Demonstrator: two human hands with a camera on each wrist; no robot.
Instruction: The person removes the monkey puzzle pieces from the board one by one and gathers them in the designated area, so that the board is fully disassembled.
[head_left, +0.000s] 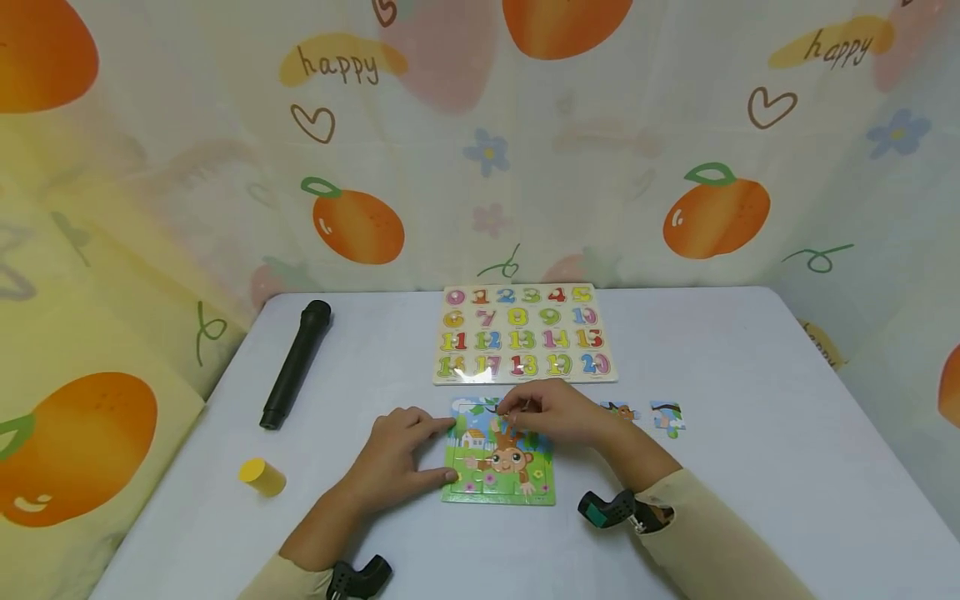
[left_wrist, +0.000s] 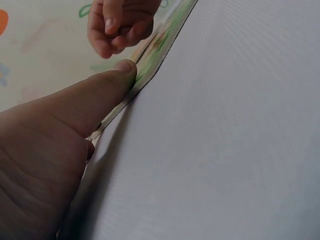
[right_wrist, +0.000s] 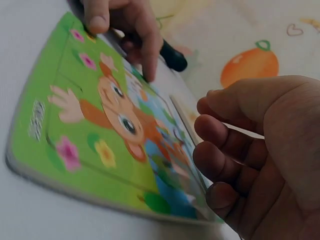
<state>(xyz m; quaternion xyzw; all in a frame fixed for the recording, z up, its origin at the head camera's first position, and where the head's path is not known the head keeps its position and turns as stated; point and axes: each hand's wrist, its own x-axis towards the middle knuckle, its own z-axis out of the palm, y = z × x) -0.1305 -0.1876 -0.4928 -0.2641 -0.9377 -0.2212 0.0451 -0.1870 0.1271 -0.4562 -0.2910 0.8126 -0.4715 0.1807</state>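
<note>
A jigsaw puzzle [head_left: 498, 492] with a monkey, a house and flowers on green ground lies flat on the table. My left hand [head_left: 401, 454] touches its left edge, the thumb and forefinger spread apart along it. In the left wrist view the left thumb [left_wrist: 110, 82] rests on the board's rim. Over the puzzle's upper right part is my right hand [head_left: 555, 411], covering that area in the head view. The right wrist view shows the right hand's fingers [right_wrist: 220, 155] loosely curled, with no piece visible in them. Two loose jigsaw pieces, one with branches [head_left: 667, 418] and one partly hidden [head_left: 618, 410], lie right of the puzzle.
A number board [head_left: 525, 333] with figures in rows lies behind the puzzle. On the left are a black microphone-shaped stick [head_left: 296, 367] and a small yellow cylinder [head_left: 262, 477]. A fruit-print cloth [head_left: 570, 192] hangs behind the white table [head_left: 750, 500].
</note>
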